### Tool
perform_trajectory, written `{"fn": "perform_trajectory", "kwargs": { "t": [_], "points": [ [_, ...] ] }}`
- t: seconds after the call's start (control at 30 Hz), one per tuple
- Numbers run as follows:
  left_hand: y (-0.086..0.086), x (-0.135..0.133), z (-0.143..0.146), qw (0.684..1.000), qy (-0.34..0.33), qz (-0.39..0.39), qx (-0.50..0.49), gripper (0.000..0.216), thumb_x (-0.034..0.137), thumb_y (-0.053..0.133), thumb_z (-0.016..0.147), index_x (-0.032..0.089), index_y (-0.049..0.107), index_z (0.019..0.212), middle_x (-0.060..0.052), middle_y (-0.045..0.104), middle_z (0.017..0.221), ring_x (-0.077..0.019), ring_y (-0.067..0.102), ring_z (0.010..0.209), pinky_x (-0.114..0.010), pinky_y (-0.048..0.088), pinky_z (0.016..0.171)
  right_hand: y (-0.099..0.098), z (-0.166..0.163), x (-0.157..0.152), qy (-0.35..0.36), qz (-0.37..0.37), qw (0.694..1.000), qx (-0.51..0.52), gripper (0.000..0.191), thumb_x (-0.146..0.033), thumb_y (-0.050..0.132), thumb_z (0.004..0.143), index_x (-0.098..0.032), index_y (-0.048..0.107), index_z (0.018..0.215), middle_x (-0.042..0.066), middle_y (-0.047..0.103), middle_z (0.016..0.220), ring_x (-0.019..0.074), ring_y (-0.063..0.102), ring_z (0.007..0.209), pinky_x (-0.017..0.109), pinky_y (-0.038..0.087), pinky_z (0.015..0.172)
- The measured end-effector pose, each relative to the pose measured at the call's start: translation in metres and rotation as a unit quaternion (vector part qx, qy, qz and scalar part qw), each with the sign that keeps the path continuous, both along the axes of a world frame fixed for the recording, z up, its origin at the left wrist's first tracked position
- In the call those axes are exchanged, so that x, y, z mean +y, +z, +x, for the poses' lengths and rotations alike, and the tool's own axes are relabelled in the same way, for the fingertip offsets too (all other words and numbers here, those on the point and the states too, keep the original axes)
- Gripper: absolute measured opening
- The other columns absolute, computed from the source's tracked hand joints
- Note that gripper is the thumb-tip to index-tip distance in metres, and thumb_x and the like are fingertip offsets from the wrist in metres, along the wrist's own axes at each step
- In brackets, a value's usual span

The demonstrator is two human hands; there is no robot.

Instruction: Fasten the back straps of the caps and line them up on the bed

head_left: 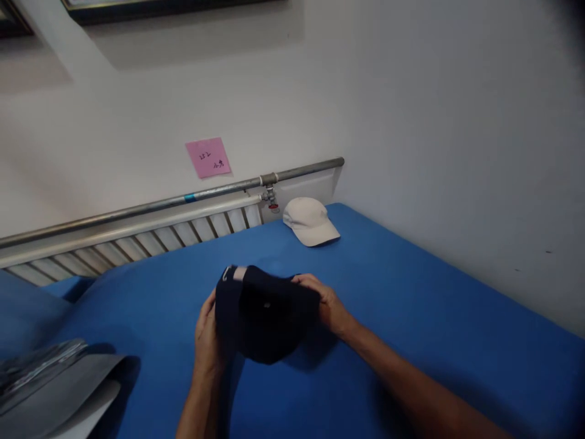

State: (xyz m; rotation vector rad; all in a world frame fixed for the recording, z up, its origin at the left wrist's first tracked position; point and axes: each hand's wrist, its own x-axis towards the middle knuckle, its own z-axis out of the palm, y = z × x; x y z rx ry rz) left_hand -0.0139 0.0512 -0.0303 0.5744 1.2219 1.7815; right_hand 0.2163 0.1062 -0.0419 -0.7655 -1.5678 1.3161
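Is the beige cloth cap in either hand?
No: the beige cloth cap rests on the blue surface; the left hand and right hand hold the dark navy cap.

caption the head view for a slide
Left hand and right hand hold a dark cap; a pale cap lies beyond on a blue surface.

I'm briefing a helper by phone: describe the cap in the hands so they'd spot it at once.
Start from the big blue surface in front of the radiator. Over it, the left hand and right hand hold a dark cap between them. Its navy colour and the small light patch on it set it apart from the pale cap lying farther back.
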Motion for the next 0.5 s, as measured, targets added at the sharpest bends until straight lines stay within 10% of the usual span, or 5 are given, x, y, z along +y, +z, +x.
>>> {"fn": "perform_trajectory", "kwargs": {
  "t": [0.1,0.27,0.4,0.5],
  "points": [
    [0.010,-0.009,-0.012,0.995,-0.012,0.057,0.080,0.033,0.023,0.063,0.075,0.025,0.070,0.107,-0.003,0.066,0.123,-0.0252,0.054,0.122,-0.035,0.044,0.102,-0.007,0.002,0.006,-0.036,0.139,0.989,-0.046,0.008,-0.024,0.060,0.080,-0.021,0.064,0.074,0.009,0.059,0.113,0.0239,0.055,0.108,0.040,0.037,0.099],
    [0.016,-0.017,-0.032,0.936,-0.177,0.176,0.249,0.037,0.030,0.060,0.075,0.024,0.071,0.110,-0.005,0.066,0.124,-0.0279,0.042,0.133,-0.043,0.026,0.114,-0.015,0.000,0.013,-0.029,0.167,0.982,-0.085,0.015,-0.020,0.052,0.084,-0.020,0.062,0.073,0.010,0.056,0.126,0.0249,0.053,0.119,0.042,0.038,0.101],
    [0.022,-0.022,-0.037,0.858,-0.275,0.162,0.402,0.024,0.025,0.064,0.076,0.025,0.072,0.099,-0.004,0.071,0.100,-0.0252,0.058,0.112,-0.046,0.019,0.116,-0.021,-0.001,0.024,-0.065,0.166,0.979,-0.095,0.013,-0.023,0.053,0.085,-0.021,0.064,0.080,0.010,0.052,0.134,0.0253,0.050,0.124,0.044,0.038,0.103],
    [0.021,-0.024,-0.032,0.865,-0.235,0.095,0.433,0.009,0.027,0.065,0.078,0.024,0.070,0.085,-0.003,0.069,0.093,-0.0252,0.057,0.112,-0.046,0.030,0.109,-0.017,0.002,0.029,-0.167,0.129,0.975,-0.073,0.019,-0.021,0.054,0.083,-0.022,0.064,0.100,0.012,0.049,0.136,0.0220,0.061,0.104,0.043,0.048,0.091]
  ]
}}
